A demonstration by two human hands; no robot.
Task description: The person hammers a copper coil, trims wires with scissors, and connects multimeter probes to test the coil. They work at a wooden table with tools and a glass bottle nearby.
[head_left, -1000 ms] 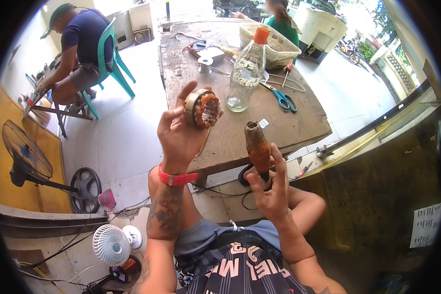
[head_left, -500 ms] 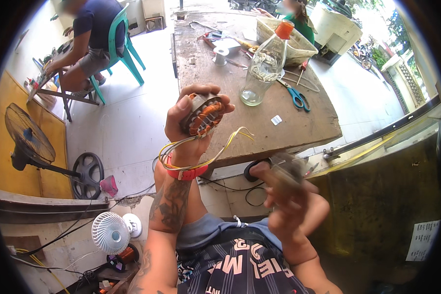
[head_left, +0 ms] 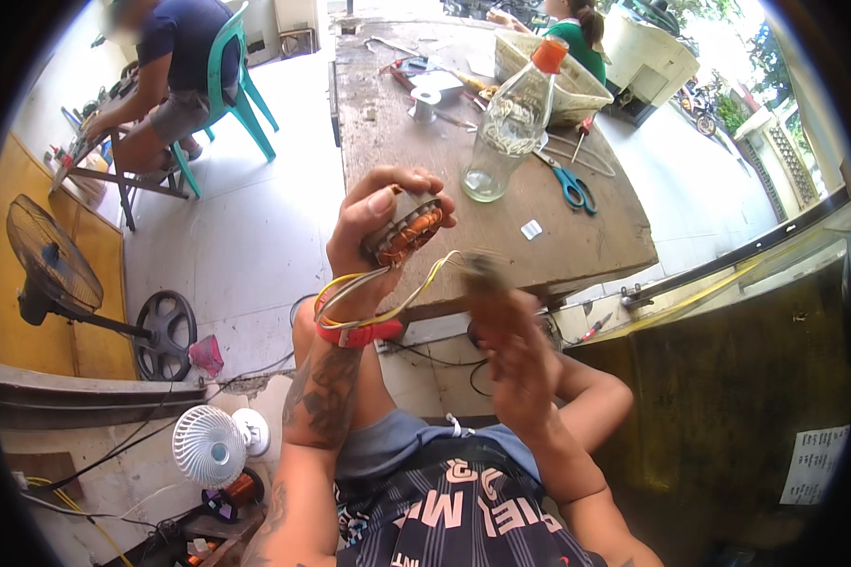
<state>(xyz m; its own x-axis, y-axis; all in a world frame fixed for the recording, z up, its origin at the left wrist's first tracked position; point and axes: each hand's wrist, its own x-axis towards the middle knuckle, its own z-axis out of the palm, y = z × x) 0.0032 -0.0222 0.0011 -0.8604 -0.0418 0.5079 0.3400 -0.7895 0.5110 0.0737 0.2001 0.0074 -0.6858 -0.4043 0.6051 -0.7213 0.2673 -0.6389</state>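
Copper wire (head_left: 414, 236) fills the ring (head_left: 404, 208) the left hand (head_left: 356, 225) grips by the bench (head_left: 586, 250). It looks heavy and hard; hold its metal rim (head_left: 411, 198). The right hand (head_left: 518, 354) grips a blurry thing (head_left: 483, 280).

Wood tbl (head_left: 596, 241) in front of me, wht tile flr (head_left: 227, 246) beyond; to my L, green plastic chair (head_left: 225, 71), blk stand fan (head_left: 52, 250) nr yellow panel (head_left: 76, 354). Bright daylt & greenery (head_left: 723, 104) outside, upper R.

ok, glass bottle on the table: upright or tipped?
Upright. The glass bottle stands with its base on the wooden table and its orange cap at the top.
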